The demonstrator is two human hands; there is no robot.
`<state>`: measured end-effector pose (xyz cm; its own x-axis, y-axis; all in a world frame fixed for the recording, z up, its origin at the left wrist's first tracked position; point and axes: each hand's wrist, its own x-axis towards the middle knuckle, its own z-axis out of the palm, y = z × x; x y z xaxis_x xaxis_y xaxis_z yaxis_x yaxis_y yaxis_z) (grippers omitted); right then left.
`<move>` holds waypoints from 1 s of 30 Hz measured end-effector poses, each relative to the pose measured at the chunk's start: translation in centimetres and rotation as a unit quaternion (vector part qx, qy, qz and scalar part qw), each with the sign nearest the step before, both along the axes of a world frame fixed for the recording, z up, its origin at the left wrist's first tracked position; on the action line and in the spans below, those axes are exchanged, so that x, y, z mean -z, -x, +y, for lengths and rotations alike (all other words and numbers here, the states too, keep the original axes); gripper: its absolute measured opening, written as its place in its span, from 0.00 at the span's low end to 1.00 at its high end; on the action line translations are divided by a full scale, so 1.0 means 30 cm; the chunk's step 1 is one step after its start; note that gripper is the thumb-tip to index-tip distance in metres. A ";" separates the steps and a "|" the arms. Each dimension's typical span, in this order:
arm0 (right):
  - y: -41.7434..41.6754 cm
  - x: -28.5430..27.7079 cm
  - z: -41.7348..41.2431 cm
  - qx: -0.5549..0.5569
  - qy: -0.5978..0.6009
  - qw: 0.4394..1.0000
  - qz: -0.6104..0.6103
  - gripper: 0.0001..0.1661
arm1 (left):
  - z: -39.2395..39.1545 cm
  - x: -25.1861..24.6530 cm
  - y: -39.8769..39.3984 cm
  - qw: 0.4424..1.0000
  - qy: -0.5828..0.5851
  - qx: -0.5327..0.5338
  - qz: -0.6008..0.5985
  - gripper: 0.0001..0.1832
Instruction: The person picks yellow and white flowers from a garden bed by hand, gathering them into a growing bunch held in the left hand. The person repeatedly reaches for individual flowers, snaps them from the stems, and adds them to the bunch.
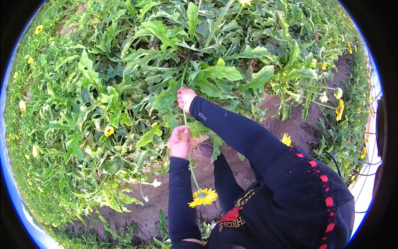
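A yellow gerbera-like flower (203, 197) hangs head-down near my left forearm, its long green stem running up between my hands to the plant's base. My left hand (181, 141) is closed around this stem about midway along. Farther up, my right hand (186, 98) grips the same stem lower on the plant, close to where it enters the lobed leaves (220, 71). The stem's foot lies partly hidden among the foliage. Both hands come out of dark sleeves.
Dense leafy plants surround my hands. Bare soil (143, 214) forms a path beneath me, where my shoe (206, 149) stands beside the leaves. More yellow flowers (339, 109) lean over the soil at the right, and another bloom (108, 131) sits among leaves at the left.
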<state>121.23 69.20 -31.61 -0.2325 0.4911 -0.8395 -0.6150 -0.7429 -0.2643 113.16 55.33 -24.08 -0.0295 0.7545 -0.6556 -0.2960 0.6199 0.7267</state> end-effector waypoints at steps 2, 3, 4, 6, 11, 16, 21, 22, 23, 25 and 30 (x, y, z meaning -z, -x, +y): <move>0.057 -0.107 -0.082 0.041 0.008 0.998 0.037 0.10 | -0.085 -0.045 0.064 0.999 -0.011 -0.027 -0.014 0.05; 0.077 -0.163 -0.108 0.059 0.004 0.997 0.052 0.10 | -0.115 -0.076 0.090 0.999 -0.013 -0.036 -0.002 0.05; 0.092 -0.207 -0.139 0.040 -0.052 0.997 0.033 0.11 | -0.149 -0.073 0.124 0.999 -0.041 -0.026 -0.005 0.06; 0.115 -0.308 -0.206 0.060 -0.123 0.990 0.036 0.12 | -0.208 -0.077 0.194 0.997 -0.064 -0.035 0.024 0.06; 0.141 -0.531 -0.380 0.008 -0.292 0.953 0.083 0.14 | -0.116 -0.286 0.307 0.983 -0.126 -0.125 0.043 0.07; 0.132 -0.660 -0.468 -0.135 -0.432 0.892 -0.011 0.15 | 0.009 -0.515 0.189 0.962 -0.256 -0.026 0.090 0.12; -0.119 -0.643 -0.361 -0.355 -0.455 0.816 -0.028 0.13 | 0.106 -0.561 -0.016 0.951 -0.293 -0.091 -0.041 0.11; -0.187 -0.613 -0.305 -0.288 -0.535 0.793 -0.047 0.10 | 0.118 -0.586 -0.041 0.956 -0.269 -0.095 -0.070 0.11; -0.265 -0.606 -0.230 -0.245 -0.544 0.792 -0.129 0.10 | 0.128 -0.607 -0.058 0.960 -0.259 -0.088 -0.063 0.11; -0.439 -0.617 -0.041 -0.086 -0.373 0.919 -0.098 0.07 | 0.146 -0.628 -0.102 0.968 -0.242 -0.053 -0.045 0.11; -0.708 -0.533 0.432 0.094 -0.317 0.913 -0.237 0.18 | 0.209 -0.614 -0.273 0.980 -0.162 0.065 -0.101 0.12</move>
<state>142.46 82.17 -15.60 0.2230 0.9070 -0.3571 -0.4205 -0.2410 -0.8747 121.35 61.59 -5.66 0.1859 0.9125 -0.3643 -0.3879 0.4088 0.8261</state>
